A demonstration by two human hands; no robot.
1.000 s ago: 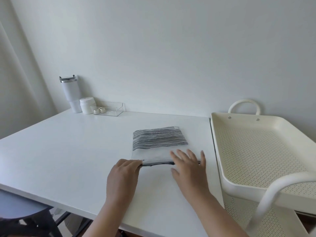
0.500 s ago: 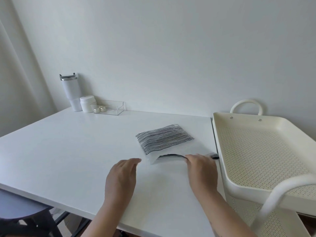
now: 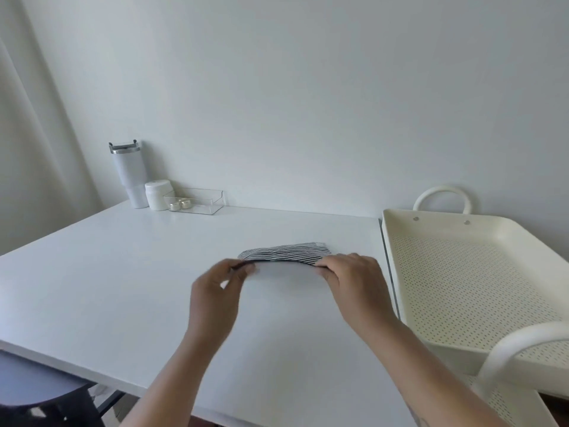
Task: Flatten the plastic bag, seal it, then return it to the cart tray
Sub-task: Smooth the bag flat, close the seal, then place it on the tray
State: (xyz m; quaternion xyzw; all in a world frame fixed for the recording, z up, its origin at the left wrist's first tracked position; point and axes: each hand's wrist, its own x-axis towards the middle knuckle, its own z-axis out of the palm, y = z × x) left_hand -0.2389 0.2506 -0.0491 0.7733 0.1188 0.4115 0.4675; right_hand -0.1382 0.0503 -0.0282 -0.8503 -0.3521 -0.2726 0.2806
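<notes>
A person's left hand [image 3: 215, 291] pinches the near left end of a plastic bag [image 3: 284, 254] holding black-and-white striped fabric, while the right hand [image 3: 351, 280] grips the near right end, fingers curled over the edge. The bag's near edge is raised between the two hands above the white desk [image 3: 123, 288]; whether its far side touches the desk cannot be told. The left hand is slightly blurred.

The desk is plain, smooth and matte white, its top bare around the bag. At the far left corner, against the wall, stand a white tumbler [image 3: 129, 174] with a metal-rimmed lid, a small white jar [image 3: 158, 195] just beside it, and a clear plastic organiser [image 3: 197, 201] holding two small silvery items. A pale curtain [image 3: 34, 149] hangs at the left edge, and the wall [image 3: 308, 87] behind is bare and off-white.

Just beside the desk's right edge stands a cream cart tray [image 3: 471, 272] with a perforated floor, looped handles at its far and near ends, and part of a lower tier visible beneath. A dark chair seat [image 3: 34, 383] shows under the desk's near left corner.
</notes>
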